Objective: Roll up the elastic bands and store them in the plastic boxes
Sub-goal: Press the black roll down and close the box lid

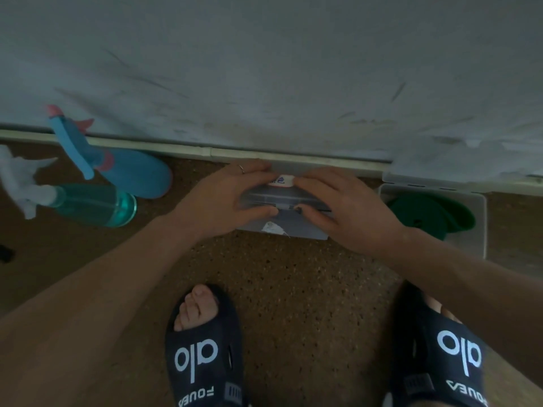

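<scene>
Both hands are down on a clear plastic box (282, 227) that sits on the speckled brown floor (293, 274), close against the pale strip at the foot of the grey wall (264, 69). The left hand (223, 198) has its grip curled around the left end of the box lid, thumb along the near edge and fingers over the far edge; a thin ring shows on one finger. The right hand (343, 204) grips the right end the same way, thumb on the near edge by the latch, fingers curled over the far side. Between the fingertips a small white label (280, 180) with blue marks shows on the box top. What lies inside this box cannot be made out.

Just to the right stands a second plastic box (482, 224), lid open, with a green elastic band (432, 215) coiled inside. To the left, on the floor, lie a teal spray bottle (94, 205) with a white trigger head and, beyond it, a blue toy (117, 163) with pink tips. At the near edge are two feet in dark slides (205, 356) with white lettering.
</scene>
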